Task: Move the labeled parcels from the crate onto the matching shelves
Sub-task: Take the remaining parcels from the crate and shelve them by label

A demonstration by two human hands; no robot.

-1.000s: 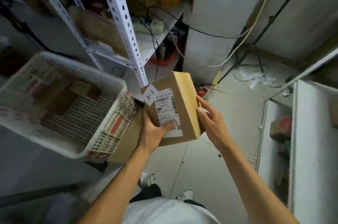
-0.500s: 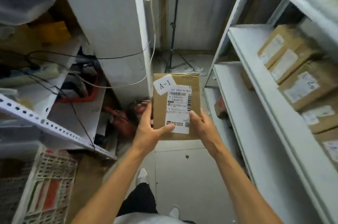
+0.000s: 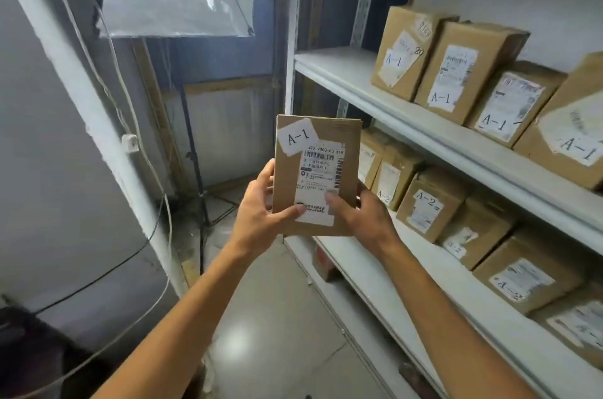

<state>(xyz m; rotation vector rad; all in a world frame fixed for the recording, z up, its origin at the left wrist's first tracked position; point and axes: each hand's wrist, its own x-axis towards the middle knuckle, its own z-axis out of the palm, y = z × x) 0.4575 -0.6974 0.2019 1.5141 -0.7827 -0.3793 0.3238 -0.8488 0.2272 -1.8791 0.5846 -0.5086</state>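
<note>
The flat brown cardboard parcel with a white "A-1" sticker and printed shipping label is held upright in mid-air, just left of the white metal shelving unit. The left hand grips its lower left edge, thumb across the front face. The right hand grips its lower right edge likewise. Both grips are closed on the parcel.

The upper shelf carries a row of brown cartons marked "A-1"; the shelf below carries brown cartons marked "A-2".

Risks noted:
- Misplacement: the parcel sits level with the A-2 row, so a straight push forward would likely land it on the wrong shelf.
- Fouling: lifting close in could catch its top edge under the upper shelf's lip.
- Slippage: both holds are low on a tall parcel, so it could tip when one hand lets go.
</note>
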